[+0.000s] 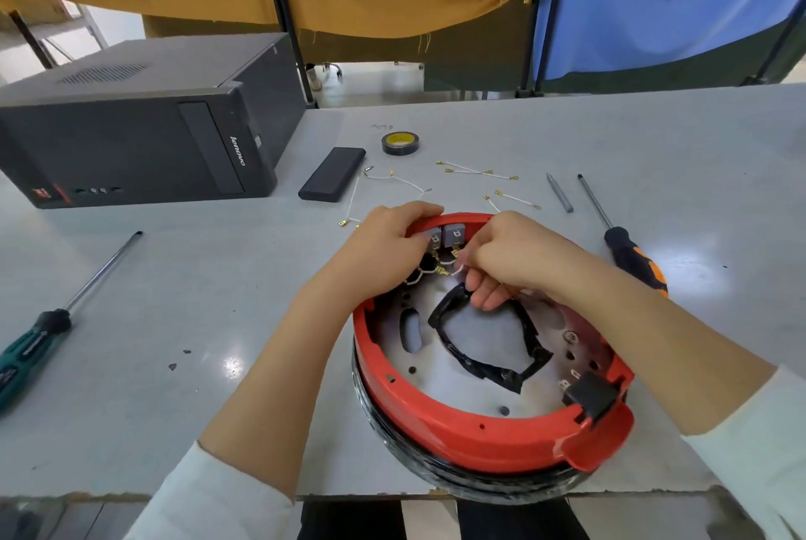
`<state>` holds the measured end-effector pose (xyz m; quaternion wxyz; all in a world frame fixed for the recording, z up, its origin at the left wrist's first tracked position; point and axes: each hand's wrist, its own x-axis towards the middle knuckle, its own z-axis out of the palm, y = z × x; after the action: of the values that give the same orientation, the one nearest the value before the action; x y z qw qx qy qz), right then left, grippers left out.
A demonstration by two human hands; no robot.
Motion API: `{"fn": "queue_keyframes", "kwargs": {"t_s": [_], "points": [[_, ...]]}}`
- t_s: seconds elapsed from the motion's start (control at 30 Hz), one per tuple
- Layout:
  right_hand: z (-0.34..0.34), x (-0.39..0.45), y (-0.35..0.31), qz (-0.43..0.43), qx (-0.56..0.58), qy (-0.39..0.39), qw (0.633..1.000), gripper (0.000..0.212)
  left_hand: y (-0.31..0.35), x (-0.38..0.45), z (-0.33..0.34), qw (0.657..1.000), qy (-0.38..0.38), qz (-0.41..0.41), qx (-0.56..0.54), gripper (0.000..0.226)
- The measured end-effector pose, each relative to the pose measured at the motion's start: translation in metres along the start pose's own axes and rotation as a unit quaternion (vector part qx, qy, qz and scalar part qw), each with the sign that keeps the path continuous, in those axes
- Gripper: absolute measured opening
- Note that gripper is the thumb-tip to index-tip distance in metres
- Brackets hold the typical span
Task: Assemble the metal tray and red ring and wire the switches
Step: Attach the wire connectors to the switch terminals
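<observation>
A green-handled screwdriver lay at the left of the bench, out of the way but within reach, and a black computer case stood behind it. Further along, a dark flat box, a roll of black tape and several loose white wires with brass terminals waited beyond the work, probably spares for the remaining switch connections.

The red ring already sat round the metal tray at the near edge of the bench, directly before the person. The left hand curled over the far rim of the ring beside the two grey switches, its grip clamped on the rim, apparently to steady the assembly. The right hand reached in from the other side with the wrist bent downward, its grip pinching a white wire just below the switches, seemingly to push a terminal on. A black switch sat at the ring's near right.

An orange-and-black screwdriver and a small metal rod lay off to the right.
</observation>
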<state>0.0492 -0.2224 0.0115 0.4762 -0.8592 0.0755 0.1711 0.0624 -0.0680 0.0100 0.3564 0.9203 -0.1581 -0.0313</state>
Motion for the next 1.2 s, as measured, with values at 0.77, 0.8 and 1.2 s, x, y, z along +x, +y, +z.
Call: {"fn": "queue_keyframes", "kwargs": {"t_s": [0.77, 0.8, 1.2], "points": [[0.002, -0.007, -0.007, 0.027, 0.074, 0.007, 0.997, 0.018, -0.009, 0.003, 0.002, 0.993, -0.005, -0.034, -0.112, 0.037], [0.002, -0.007, -0.008, 0.025, 0.071, 0.009, 0.997, 0.018, -0.009, 0.003, 0.003, 0.993, -0.006, -0.036, -0.114, 0.037], [0.001, -0.005, -0.006, 0.021, 0.086, 0.007, 0.996, 0.016, -0.007, 0.002, 0.002, 0.992, -0.009, -0.040, -0.118, 0.037]]}}
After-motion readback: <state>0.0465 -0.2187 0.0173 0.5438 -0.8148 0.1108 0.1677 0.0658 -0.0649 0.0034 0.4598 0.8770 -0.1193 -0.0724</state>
